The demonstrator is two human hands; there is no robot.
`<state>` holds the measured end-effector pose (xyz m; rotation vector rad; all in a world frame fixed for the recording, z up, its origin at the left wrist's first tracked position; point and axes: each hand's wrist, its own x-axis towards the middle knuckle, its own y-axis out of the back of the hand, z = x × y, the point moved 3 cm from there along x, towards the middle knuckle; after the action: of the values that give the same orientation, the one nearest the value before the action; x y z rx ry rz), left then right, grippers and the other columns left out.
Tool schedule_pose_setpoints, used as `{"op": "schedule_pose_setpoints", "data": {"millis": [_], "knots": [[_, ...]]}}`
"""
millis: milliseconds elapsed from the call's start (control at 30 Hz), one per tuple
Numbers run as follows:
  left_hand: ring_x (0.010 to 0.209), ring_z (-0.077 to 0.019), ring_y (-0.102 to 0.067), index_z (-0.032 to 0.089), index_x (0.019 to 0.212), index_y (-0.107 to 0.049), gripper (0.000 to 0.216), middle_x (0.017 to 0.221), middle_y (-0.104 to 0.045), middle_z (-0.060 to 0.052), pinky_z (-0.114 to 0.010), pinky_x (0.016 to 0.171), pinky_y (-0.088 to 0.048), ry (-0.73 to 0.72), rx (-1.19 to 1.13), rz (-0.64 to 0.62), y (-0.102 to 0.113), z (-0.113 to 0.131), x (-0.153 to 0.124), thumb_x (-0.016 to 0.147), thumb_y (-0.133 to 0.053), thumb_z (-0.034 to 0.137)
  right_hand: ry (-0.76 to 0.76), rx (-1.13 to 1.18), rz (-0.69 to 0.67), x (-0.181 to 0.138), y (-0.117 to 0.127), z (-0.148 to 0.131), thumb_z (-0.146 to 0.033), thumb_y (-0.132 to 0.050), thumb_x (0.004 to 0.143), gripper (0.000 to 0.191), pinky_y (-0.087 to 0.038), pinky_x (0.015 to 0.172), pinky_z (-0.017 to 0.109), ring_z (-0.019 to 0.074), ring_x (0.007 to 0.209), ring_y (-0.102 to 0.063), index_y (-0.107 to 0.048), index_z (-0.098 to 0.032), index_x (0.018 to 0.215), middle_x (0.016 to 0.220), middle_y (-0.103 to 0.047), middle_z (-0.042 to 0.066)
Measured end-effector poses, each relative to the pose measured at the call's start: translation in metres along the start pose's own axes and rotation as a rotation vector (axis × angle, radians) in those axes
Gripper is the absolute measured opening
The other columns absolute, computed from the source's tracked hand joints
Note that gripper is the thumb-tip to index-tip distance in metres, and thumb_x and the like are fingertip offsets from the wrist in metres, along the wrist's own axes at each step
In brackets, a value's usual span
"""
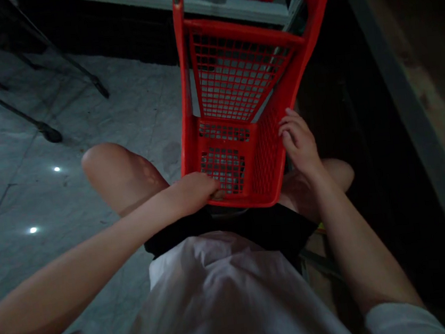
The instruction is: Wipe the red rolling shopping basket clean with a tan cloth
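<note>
A red plastic shopping basket with latticed walls and a raised handle frame stands between my bent knees, its inside bare. My left hand lies over its near left corner, fingers curled inward and partly hidden; it appears closed around the rim. Against the right wall's upper edge rests my right hand, its fingers loosely bent and apart, with nothing held in them.
Thin metal legs with dark feet stand on the grey tiled floor at the left. A pale shelf edge runs across the back. A dark ledge borders the right side.
</note>
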<state>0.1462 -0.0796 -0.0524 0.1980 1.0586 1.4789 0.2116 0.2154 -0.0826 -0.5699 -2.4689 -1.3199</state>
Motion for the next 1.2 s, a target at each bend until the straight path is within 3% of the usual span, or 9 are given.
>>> {"op": "schedule_pose_setpoints", "data": {"millis": [167, 300, 433, 567, 667, 867, 1000, 1100, 1200], "knots": [[0.112, -0.0165, -0.071, 0.029, 0.114, -0.079, 0.04, 0.12, -0.078, 0.003, -0.022, 0.096, -0.047, -0.199, -0.316, 0.113, -0.01, 0.037, 0.03, 0.093, -0.05, 0.01, -0.031, 0.053, 0.042, 0.007, -0.011, 0.001, -0.045, -0.04, 0.104, 0.033, -0.035, 0.125, 0.056, 0.0255, 0.147, -0.045, -0.06, -0.025, 0.086, 0.123, -0.066, 0.008], [0.113, -0.0186, -0.072, 0.028, 0.117, -0.077, 0.039, 0.119, -0.079, 0.001, -0.025, 0.098, -0.05, -0.225, -0.323, 0.171, -0.025, 0.054, 0.039, 0.096, -0.048, 0.012, -0.041, 0.0, -0.105, 0.014, -0.01, -0.001, -0.041, -0.052, 0.099, 0.024, -0.034, 0.126, 0.057, 0.029, 0.154, -0.037, -0.064, -0.023, 0.089, 0.137, -0.06, 0.01], [0.116, -0.0178, -0.072, 0.028, 0.127, -0.071, 0.047, 0.127, -0.076, 0.0, -0.028, 0.102, -0.054, -0.195, -0.133, 0.174, -0.018, 0.025, 0.003, 0.094, -0.047, 0.006, -0.073, -0.209, -0.205, 0.014, -0.015, -0.009, -0.032, -0.072, 0.084, 0.025, -0.028, 0.124, 0.071, 0.0403, 0.157, -0.028, -0.069, -0.018, 0.105, 0.15, -0.052, 0.017], [0.128, -0.0188, -0.066, 0.02, 0.138, -0.062, 0.043, 0.139, -0.069, -0.008, -0.034, 0.113, -0.051, -0.275, 0.252, 0.258, -0.002, -0.016, -0.049, 0.1, -0.045, 0.01, -0.052, -0.272, -0.133, 0.012, -0.027, -0.011, -0.006, -0.06, 0.076, 0.053, -0.035, 0.123, 0.067, 0.0388, 0.157, -0.03, -0.065, -0.015, 0.128, 0.151, -0.051, 0.021], [0.133, -0.0245, -0.063, 0.017, 0.141, -0.06, 0.043, 0.141, -0.067, -0.012, -0.04, 0.114, -0.053, -0.361, 0.535, 0.356, 0.0, -0.036, -0.066, 0.099, -0.051, 0.014, -0.01, -0.273, -0.112, 0.015, -0.029, -0.011, -0.002, -0.055, 0.074, 0.061, -0.04, 0.122, 0.064, 0.0373, 0.157, -0.032, -0.064, -0.016, 0.132, 0.149, -0.054, 0.02], [0.123, -0.0194, -0.069, 0.016, 0.135, -0.06, 0.034, 0.132, -0.073, -0.01, -0.036, 0.105, -0.06, -0.514, 0.601, 0.544, -0.019, -0.032, -0.04, 0.103, -0.049, 0.016, -0.035, -0.44, -0.138, 0.012, -0.017, -0.048, -0.006, -0.049, 0.087, 0.046, -0.036, 0.126, 0.061, 0.0353, 0.15, -0.045, -0.068, -0.013, 0.129, 0.141, -0.064, 0.018], [0.12, -0.0193, -0.071, 0.016, 0.135, -0.061, 0.033, 0.128, -0.074, -0.01, -0.033, 0.099, -0.062, -0.555, 0.543, 0.626, -0.038, -0.015, -0.02, 0.104, -0.048, 0.015, -0.031, -0.369, -0.319, -0.023, -0.037, -0.095, -0.016, -0.047, 0.097, 0.041, -0.043, 0.124, 0.05, 0.0282, 0.131, -0.065, -0.067, -0.012, 0.134, 0.138, -0.069, 0.014], [0.114, -0.0203, -0.073, 0.016, 0.124, -0.066, 0.026, 0.121, -0.076, -0.01, -0.034, 0.095, -0.064, -0.613, 0.552, 0.66, -0.037, -0.008, -0.017, 0.105, -0.049, 0.02, -0.184, -0.293, -0.482, -0.05, -0.05, -0.11, -0.021, -0.041, 0.103, 0.04, -0.058, 0.107, 0.043, 0.0255, 0.119, -0.072, -0.069, -0.017, 0.132, 0.133, -0.073, 0.01], [0.108, -0.0199, -0.075, 0.014, 0.115, -0.068, 0.023, 0.117, -0.077, -0.011, -0.035, 0.093, -0.064, -0.677, 0.609, 0.646, -0.016, -0.017, -0.021, 0.105, -0.049, 0.02, -0.324, -0.321, -0.503, -0.058, -0.047, -0.107, -0.031, -0.037, 0.106, 0.041, -0.062, 0.091, 0.041, 0.0264, 0.109, -0.076, -0.069, -0.02, 0.129, 0.125, -0.077, 0.01]]}}
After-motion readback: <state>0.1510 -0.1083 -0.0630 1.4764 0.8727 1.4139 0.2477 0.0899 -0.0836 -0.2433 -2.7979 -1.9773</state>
